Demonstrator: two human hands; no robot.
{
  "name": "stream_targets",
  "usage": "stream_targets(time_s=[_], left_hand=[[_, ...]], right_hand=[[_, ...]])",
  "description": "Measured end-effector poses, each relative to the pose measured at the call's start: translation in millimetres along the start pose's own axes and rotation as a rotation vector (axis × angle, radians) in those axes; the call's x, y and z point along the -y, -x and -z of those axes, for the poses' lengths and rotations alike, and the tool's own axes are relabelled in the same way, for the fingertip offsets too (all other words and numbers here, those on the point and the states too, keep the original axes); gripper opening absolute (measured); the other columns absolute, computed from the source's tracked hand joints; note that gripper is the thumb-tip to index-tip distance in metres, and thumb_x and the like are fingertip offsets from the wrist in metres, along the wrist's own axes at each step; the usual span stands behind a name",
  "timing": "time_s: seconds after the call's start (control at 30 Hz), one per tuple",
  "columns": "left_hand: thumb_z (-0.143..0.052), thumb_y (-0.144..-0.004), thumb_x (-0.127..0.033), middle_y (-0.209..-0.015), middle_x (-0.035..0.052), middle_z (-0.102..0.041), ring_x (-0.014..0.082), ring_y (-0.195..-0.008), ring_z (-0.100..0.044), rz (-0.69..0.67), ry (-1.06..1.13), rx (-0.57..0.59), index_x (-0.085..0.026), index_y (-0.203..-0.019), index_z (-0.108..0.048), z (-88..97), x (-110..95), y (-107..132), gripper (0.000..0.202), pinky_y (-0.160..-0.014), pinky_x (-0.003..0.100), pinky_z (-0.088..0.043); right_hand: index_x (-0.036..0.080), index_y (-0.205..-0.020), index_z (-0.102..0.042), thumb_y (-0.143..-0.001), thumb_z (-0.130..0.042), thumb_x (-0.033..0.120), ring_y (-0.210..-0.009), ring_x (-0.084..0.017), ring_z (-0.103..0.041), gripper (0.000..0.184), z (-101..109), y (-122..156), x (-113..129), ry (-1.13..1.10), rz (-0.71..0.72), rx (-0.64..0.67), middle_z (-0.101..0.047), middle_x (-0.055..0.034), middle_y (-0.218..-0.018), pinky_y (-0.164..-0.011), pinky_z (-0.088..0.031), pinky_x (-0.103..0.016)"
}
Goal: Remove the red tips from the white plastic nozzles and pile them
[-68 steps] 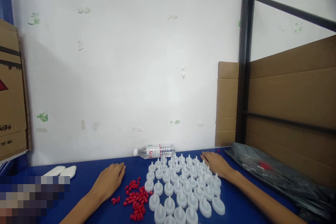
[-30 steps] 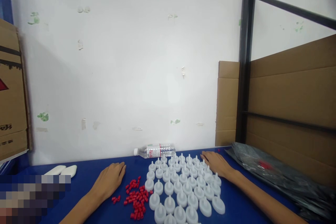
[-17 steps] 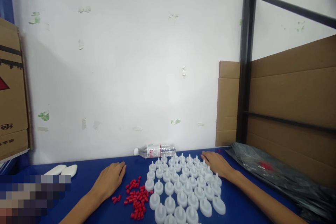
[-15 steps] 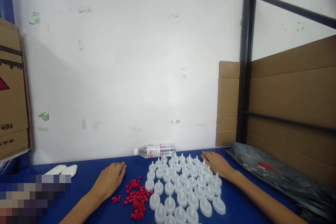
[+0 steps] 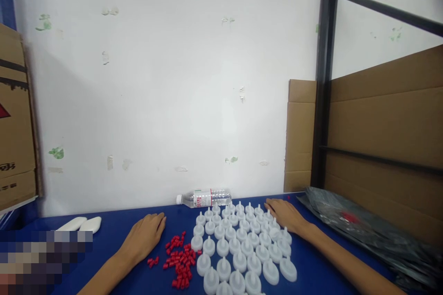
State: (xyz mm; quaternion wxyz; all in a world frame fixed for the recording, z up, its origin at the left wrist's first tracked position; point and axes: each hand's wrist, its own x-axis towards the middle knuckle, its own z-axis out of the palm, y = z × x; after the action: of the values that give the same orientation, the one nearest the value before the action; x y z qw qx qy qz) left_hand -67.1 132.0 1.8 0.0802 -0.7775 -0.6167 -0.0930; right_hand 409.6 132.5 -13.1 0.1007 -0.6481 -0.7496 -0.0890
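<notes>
While the left hand [image 5: 144, 236] and right hand [image 5: 285, 215] rest flat and spread, white caps [image 5: 239, 261] lie between them

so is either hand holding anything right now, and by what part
Nothing is held. The left hand lies flat on the blue table beside the red caps; the right hand lies flat at the edge of the white caps.

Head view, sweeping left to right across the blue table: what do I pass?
In order: white oval pieces → left hand → pile of red caps → block of white nozzle tops → black plastic bag.
</notes>
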Motion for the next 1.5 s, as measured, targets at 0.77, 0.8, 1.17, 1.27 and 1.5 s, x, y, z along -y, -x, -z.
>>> stream_targets(time_s=[0.77, 0.8, 1.17, 1.27, 1.5], left_hand=[[-0.03, -0.103, -0.03, -0.122, 0.0154, -0.072, 0.0297, -0.12, -0.065, 0.007, 0.017, -0.024, -0.014, -0.128, -0.065, -3.4, 1.8, -1.0, 0.046, -0.1, 0.041, -0.05], [-0.028, -0.103, -0.03, -0.122, 0.0157, -0.072, 0.0298, -0.119, -0.065, 0.006, 0.018, -0.022, -0.014, -0.129, -0.065, -3.8, 2.1, -1.1, 0.047, -0.1, 0.042, -0.05], [-0.023, -0.103, -0.032, -0.116, 0.0165, -0.073, 0.031, -0.115, -0.066, -0.012, 0.029, -0.023, -0.015, -0.121, -0.066, -8.3, 4.6, -2.8, 0.05, -0.098, 0.044, -0.049], [-0.023, -0.103, -0.032, -0.117, 0.0172, -0.072, 0.0314, -0.115, -0.066, -0.017, 0.031, -0.023, -0.014, -0.122, -0.066, -8.5, 4.9, -2.9, 0.051, -0.098, 0.045, -0.049], [-0.025, -0.103, -0.031, -0.116, 0.0161, -0.073, 0.0307, -0.114, -0.067, -0.016, 0.035, -0.028, -0.016, -0.12, -0.068, -8.0, 4.8, -2.9, 0.049, -0.097, 0.043, -0.05]], right_hand=[[0.016, -0.113, -0.065, -0.1, -0.061, 0.037, -0.096, -0.02, -0.068, 0.025, 0.1, 0.3, 0.6, 0.012, -0.002, 0.002, -0.068, -0.0062, -0.11, -0.086, -0.057, -0.041], [0.016, -0.113, -0.065, -0.1, -0.06, 0.037, -0.096, -0.02, -0.067, 0.025, 0.2, 0.4, 0.6, 0.011, -0.002, 0.001, -0.068, -0.0062, -0.11, -0.086, -0.057, -0.041], [0.016, -0.112, -0.065, -0.1, -0.06, 0.037, -0.095, -0.02, -0.068, 0.025, 3.2, 1.0, 2.4, 0.013, -0.003, 0.007, -0.068, -0.0061, -0.109, -0.085, -0.057, -0.04], [0.016, -0.112, -0.065, -0.1, -0.06, 0.037, -0.095, -0.02, -0.068, 0.025, 4.2, 1.7, 3.2, 0.018, -0.005, 0.009, -0.068, -0.006, -0.109, -0.085, -0.057, -0.04], [0.016, -0.112, -0.065, -0.1, -0.06, 0.037, -0.093, -0.019, -0.068, 0.025, 4.7, 1.8, 3.6, 0.018, -0.012, 0.018, -0.068, -0.0059, -0.108, -0.084, -0.057, -0.04]])
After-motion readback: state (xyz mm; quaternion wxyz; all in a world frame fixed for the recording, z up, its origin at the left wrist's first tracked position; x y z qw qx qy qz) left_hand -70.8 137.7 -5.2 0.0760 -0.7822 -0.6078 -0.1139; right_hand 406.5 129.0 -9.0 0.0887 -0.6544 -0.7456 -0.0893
